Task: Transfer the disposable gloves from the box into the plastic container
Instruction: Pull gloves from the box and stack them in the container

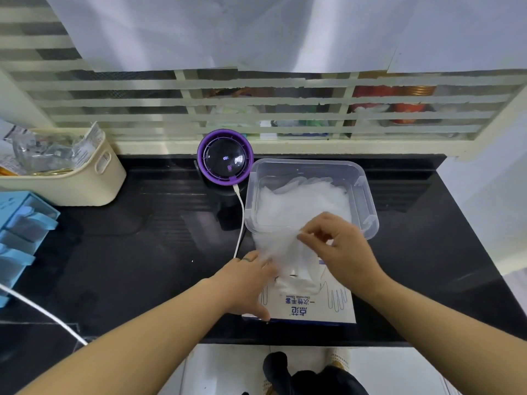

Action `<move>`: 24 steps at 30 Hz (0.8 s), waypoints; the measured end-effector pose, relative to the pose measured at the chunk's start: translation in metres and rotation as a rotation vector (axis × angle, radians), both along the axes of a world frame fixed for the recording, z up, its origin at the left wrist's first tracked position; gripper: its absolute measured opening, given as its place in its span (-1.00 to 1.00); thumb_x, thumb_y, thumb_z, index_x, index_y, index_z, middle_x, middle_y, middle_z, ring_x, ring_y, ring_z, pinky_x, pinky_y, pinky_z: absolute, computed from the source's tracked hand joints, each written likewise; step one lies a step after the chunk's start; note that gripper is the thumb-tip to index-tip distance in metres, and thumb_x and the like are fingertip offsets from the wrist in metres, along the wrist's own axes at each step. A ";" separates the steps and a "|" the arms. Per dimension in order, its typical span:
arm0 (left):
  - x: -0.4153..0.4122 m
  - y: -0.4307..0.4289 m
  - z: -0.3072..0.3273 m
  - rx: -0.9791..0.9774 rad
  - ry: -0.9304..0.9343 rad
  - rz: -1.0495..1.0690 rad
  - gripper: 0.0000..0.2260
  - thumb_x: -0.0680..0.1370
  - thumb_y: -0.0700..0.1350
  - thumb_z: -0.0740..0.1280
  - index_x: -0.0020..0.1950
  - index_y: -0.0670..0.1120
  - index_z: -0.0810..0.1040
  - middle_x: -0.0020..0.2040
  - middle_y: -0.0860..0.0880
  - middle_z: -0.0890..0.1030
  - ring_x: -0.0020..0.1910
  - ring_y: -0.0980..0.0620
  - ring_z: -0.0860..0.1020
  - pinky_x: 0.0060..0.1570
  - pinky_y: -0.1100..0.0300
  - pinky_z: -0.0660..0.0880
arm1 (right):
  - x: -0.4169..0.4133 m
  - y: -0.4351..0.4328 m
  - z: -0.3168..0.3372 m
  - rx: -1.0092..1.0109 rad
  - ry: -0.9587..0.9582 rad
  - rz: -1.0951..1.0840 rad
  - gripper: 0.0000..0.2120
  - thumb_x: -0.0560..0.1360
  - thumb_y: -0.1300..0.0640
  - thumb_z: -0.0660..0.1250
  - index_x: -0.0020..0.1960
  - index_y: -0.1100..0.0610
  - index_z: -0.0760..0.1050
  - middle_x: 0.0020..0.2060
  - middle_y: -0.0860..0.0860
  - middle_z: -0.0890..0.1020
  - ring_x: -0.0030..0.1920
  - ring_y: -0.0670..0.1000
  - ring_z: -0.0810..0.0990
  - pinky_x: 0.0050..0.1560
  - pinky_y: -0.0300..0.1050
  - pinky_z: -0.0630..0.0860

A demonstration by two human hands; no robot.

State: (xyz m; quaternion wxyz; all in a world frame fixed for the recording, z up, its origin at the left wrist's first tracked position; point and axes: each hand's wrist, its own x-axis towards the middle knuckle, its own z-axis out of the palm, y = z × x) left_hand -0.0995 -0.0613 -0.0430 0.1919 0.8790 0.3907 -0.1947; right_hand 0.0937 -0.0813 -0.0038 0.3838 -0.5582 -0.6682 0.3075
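Between the two hands, a bunch of translucent white disposable gloves (281,249) stretches from the opening of the glove box (312,309) up over the near rim of the clear plastic container (370,201). More of the same film lies heaped inside the container, just beyond the right hand's knuckles. The right hand (342,252) hovers over the container's near edge, thumb and forefinger pinching a fold of the gloves while the other fingers curl loosely above it. The left hand (248,283) lies on the left part of the box top with fingers extended, the thumb spread toward the near left corner. Its fingertips are veiled by the glove film at the opening. The box rests flat under and just nearer than both hands, printed face up, its far end touching or nearly touching the container. Both stand on a black countertop (142,252).

Beyond the left hand, a round purple-rimmed device (225,158) stands beside the container's far left corner. Its white cable (241,218) runs down toward the left hand's knuckles. Well to the left of the left forearm sit a cream basket (85,189) holding clear packets and a blue organiser (20,223). Beyond both hands, a barred window (256,109) backs the counter.
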 end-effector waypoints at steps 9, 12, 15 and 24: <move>-0.004 0.008 0.020 -0.215 -0.064 0.116 -0.21 0.44 0.20 0.43 0.55 0.13 0.11 0.57 0.15 0.04 0.54 0.10 0.04 0.49 0.10 0.09 | 0.022 0.030 0.075 0.184 0.024 -0.103 -0.93 0.52 0.09 0.31 -0.12 -0.03 0.54 -0.22 -0.13 0.58 -0.20 -0.15 0.52 -0.14 -0.41 0.45; -0.014 0.025 0.061 -0.483 -0.266 0.274 -0.38 0.42 0.19 0.44 0.44 0.20 0.32 0.41 0.26 0.37 0.35 0.28 0.36 0.42 0.18 0.27 | 0.029 0.035 0.092 0.236 -0.081 -0.086 -0.93 0.52 0.06 0.31 -0.11 -0.06 0.55 -0.20 -0.14 0.59 -0.16 -0.15 0.52 -0.12 -0.40 0.46; -0.022 0.040 0.107 -0.688 -0.660 0.454 -0.55 0.44 0.04 0.44 0.30 0.11 0.45 0.29 0.14 0.55 0.25 0.20 0.52 0.30 0.20 0.43 | 0.031 0.037 0.105 0.296 -0.215 -0.041 -0.92 0.52 0.07 0.33 -0.07 -0.02 0.60 -0.20 -0.11 0.60 -0.16 -0.15 0.53 -0.10 -0.35 0.47; -0.005 0.054 0.148 -0.715 -1.143 0.698 -0.60 0.48 0.14 0.34 0.17 -0.11 0.59 0.14 -0.07 0.66 0.16 -0.02 0.60 0.21 0.14 0.52 | 0.026 0.049 0.108 0.461 -0.550 0.081 -0.84 0.49 0.05 0.36 -0.03 0.09 0.66 -0.14 -0.05 0.61 -0.12 -0.12 0.41 -0.14 -0.24 0.34</move>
